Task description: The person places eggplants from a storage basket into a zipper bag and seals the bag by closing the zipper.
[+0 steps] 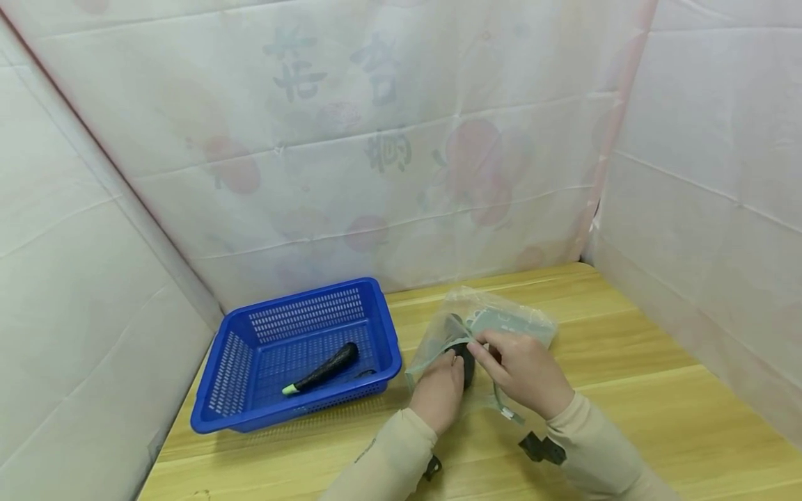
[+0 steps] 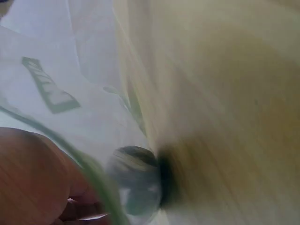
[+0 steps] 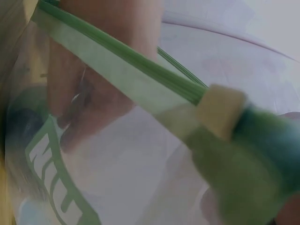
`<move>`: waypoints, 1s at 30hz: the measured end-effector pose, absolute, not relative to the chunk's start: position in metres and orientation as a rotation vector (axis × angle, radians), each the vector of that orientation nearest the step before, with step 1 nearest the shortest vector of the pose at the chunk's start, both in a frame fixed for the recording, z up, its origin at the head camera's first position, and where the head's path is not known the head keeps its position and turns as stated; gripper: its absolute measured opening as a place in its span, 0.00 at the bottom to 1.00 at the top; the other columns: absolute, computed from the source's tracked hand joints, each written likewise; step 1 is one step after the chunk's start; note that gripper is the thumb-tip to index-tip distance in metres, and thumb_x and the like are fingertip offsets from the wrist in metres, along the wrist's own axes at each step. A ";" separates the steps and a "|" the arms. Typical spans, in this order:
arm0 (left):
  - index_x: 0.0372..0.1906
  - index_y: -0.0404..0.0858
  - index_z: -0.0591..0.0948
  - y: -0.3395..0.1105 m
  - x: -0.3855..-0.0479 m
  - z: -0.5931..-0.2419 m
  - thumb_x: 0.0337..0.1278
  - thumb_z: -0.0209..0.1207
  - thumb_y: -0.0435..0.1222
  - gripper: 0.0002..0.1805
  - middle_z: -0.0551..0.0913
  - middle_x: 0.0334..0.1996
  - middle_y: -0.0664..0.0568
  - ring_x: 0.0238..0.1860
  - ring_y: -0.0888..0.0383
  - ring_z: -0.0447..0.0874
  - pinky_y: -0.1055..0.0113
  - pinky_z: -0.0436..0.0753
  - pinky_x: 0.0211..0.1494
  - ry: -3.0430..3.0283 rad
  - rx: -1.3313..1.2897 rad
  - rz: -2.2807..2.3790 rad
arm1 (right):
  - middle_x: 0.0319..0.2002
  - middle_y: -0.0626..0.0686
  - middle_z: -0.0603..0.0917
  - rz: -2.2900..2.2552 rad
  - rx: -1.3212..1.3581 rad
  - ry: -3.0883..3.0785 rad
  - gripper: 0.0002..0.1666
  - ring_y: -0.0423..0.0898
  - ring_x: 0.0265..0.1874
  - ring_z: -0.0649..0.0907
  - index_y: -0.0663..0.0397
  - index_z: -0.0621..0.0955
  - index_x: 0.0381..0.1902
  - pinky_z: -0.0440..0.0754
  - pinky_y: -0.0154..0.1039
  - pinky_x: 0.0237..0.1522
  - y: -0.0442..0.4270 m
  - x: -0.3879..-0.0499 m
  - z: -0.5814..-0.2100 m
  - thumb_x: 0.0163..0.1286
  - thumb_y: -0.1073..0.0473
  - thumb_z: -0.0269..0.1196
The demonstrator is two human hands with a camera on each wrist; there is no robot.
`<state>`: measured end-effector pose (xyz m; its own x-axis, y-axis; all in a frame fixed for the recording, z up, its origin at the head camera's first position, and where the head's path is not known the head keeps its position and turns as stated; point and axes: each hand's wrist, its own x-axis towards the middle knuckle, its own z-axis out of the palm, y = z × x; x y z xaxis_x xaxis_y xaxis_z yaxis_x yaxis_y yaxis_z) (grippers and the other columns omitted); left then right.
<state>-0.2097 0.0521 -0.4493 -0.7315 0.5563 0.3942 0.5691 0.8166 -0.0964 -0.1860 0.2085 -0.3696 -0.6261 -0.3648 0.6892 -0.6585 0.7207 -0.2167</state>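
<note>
A clear zip bag (image 1: 432, 337) with a green zip edge stands between the two hands. At its mouth is the left hand (image 1: 438, 390), its fingers reaching inside beside a dark rounded object (image 1: 466, 365). Bag film covers parts of the fingers, so their grip on that object is unclear. The right hand (image 1: 526, 369) pinches the bag's edge between thumb and finger. In the right wrist view, a beige slider (image 3: 221, 110) sits on the green zip (image 3: 126, 56). Through the film in the left wrist view, the dark object (image 2: 136, 180) looks glossy and rounded.
A blue perforated basket (image 1: 209, 379) stands left of the bag, holding a long dark eggplant (image 1: 328, 367) with a pale green end. A pale green printed panel (image 1: 510, 323) lies behind the right hand. White printed sheets (image 1: 351, 167) enclose the wooden table (image 1: 664, 396).
</note>
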 end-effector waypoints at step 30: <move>0.40 0.38 0.84 0.008 -0.167 -0.400 0.49 0.66 0.35 0.11 0.81 0.29 0.55 0.25 0.63 0.77 0.73 0.76 0.24 -2.303 -0.974 -0.210 | 0.14 0.35 0.64 0.576 0.729 -2.330 0.05 0.29 0.12 0.60 0.45 0.79 0.29 0.61 0.27 0.15 0.212 -0.189 -0.375 0.66 0.58 0.64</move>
